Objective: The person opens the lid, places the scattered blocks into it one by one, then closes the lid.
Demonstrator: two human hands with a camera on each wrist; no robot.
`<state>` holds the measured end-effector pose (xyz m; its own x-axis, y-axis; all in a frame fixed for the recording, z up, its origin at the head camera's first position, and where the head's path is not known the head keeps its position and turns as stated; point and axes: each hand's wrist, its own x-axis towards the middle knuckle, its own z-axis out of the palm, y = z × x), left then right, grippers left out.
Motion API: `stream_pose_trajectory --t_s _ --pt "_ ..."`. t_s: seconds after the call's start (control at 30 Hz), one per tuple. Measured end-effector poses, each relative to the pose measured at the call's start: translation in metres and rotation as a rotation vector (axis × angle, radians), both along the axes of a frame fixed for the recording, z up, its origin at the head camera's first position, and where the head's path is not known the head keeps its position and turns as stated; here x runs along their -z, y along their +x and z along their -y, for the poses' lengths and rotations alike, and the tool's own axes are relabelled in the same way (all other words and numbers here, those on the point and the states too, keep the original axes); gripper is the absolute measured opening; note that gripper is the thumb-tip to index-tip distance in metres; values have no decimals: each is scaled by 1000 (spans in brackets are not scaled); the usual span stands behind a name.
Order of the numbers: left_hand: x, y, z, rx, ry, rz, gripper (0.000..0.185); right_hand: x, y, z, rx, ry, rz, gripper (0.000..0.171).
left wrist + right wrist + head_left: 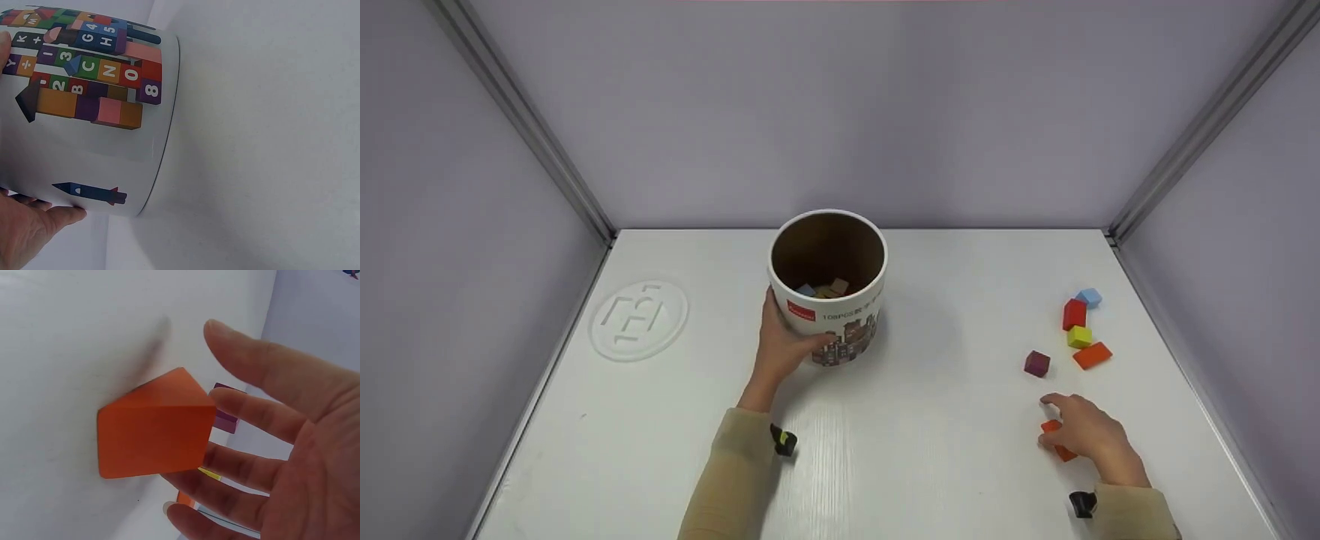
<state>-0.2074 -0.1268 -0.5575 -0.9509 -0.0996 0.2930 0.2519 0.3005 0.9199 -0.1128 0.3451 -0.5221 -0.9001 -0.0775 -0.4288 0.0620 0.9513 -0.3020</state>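
A white, round bucket (855, 300) with pictures of letter and number blocks stands upright, its open top facing up. My left hand (784, 341) holds its near left side, the thumb across the front and the fingers round the side. Several wooden blocks (838, 286) lie inside at the bottom. At the right, my right hand (1087, 431) is over an orange wedge-shaped block (157, 439), its thumb and fingers spread apart around it. In the right wrist view the thumb stands off the block, while the fingers reach behind it. Just beyond that hand lies a purple cube (1036, 364).
Farther back on the right sit a light blue block (1090, 298), a red block (1075, 314), a yellow cube (1079, 337) and another orange block (1092, 355). A raised round emblem (638, 320) marks the white table (915, 450) at left. Grey walls (847, 112) enclose its back and sides.
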Motion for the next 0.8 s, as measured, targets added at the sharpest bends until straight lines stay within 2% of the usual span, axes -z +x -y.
stream_pose_trajectory --t_s 0.53,0.8 --pt "-3 1 0 -2 -17 6 131 5 -2 -3 47 2 61 39" --pt "-3 1 -1 -2 -12 1 131 3 -2 -3 57 1 77 37"
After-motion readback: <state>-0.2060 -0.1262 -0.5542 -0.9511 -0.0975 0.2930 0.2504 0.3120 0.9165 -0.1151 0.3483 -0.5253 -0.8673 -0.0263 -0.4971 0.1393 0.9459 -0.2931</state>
